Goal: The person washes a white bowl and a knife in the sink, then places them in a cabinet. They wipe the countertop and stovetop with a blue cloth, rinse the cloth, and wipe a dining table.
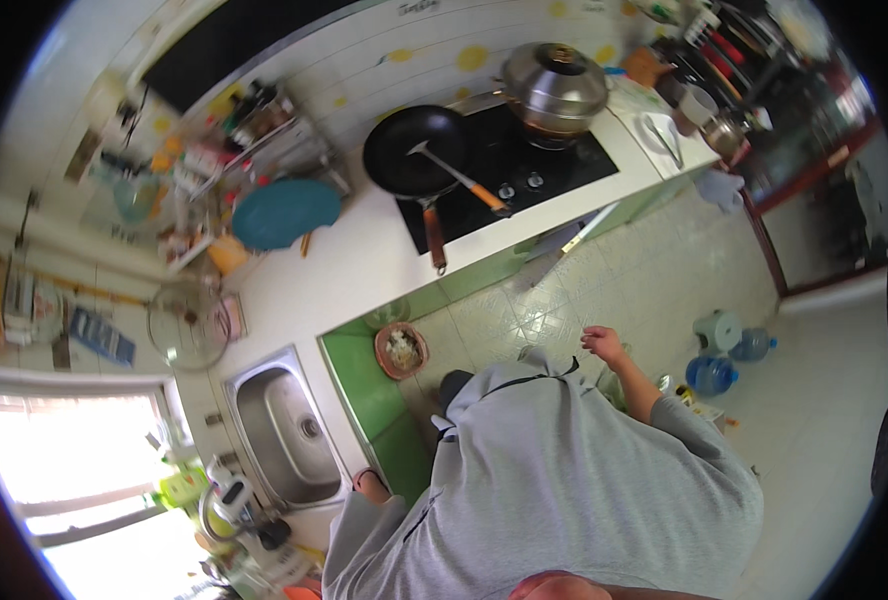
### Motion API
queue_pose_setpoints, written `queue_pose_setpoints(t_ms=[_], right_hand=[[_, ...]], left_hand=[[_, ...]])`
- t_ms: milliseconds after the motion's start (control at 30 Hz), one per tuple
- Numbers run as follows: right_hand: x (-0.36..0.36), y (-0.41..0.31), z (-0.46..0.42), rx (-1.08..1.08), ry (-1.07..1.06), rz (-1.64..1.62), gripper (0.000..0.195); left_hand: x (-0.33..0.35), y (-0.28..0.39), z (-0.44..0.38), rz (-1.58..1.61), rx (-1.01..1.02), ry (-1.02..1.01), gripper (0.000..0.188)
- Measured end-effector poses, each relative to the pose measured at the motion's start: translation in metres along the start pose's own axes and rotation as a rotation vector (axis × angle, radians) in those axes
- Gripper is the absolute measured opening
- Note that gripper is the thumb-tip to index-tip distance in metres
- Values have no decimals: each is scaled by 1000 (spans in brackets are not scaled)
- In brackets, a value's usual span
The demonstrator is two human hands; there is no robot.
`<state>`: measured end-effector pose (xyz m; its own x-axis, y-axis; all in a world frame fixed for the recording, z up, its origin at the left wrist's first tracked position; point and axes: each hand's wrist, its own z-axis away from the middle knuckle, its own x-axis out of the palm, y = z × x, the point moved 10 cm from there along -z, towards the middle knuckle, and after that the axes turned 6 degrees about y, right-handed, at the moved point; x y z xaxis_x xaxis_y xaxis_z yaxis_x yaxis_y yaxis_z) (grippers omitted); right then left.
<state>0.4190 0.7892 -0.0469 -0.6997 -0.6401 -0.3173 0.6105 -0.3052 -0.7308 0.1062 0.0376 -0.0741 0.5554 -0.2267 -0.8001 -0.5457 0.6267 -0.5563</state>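
Note:
My right hand [603, 342] hangs over the tiled floor with its fingers slightly apart and nothing in it. At the sink counter's front edge, a wrist with a dark band belongs to my left hand [370, 487]; its fingers cannot be made out. Beside that wrist lies a stainless steel sink [273, 420] with nothing in its basin. Ahead, a black wok [391, 161] rests on the left of a black cooktop [489, 142]. A spatula [455, 174] with an orange handle lies across the wok and cooktop. A lidded metal pot [545, 94] stands on the right burner.
A pink waste basket [401, 373] with scraps stands by the green cabinets [369, 390]. An open drawer or door [586, 231] juts out below the cooktop. Blue water bottles [710, 375] and a pale stool [718, 330] stand at right. A teal round board or lid [286, 213] leans near a condiment rack [253, 154].

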Motion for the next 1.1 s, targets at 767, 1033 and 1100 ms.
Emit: queue_pose_setpoints(t_ms=[767,1033,1100], right_hand=[[-166,172,43,215,441,-360,17],[-124,186,107,470,634,-765,29],[-116,196,114,539,633,-792,31]], left_hand=[[-298,486,405,1181,1075,702,47],[-294,556,590,788,1528,700,53],[-299,572,600,834,1700,595,52]])
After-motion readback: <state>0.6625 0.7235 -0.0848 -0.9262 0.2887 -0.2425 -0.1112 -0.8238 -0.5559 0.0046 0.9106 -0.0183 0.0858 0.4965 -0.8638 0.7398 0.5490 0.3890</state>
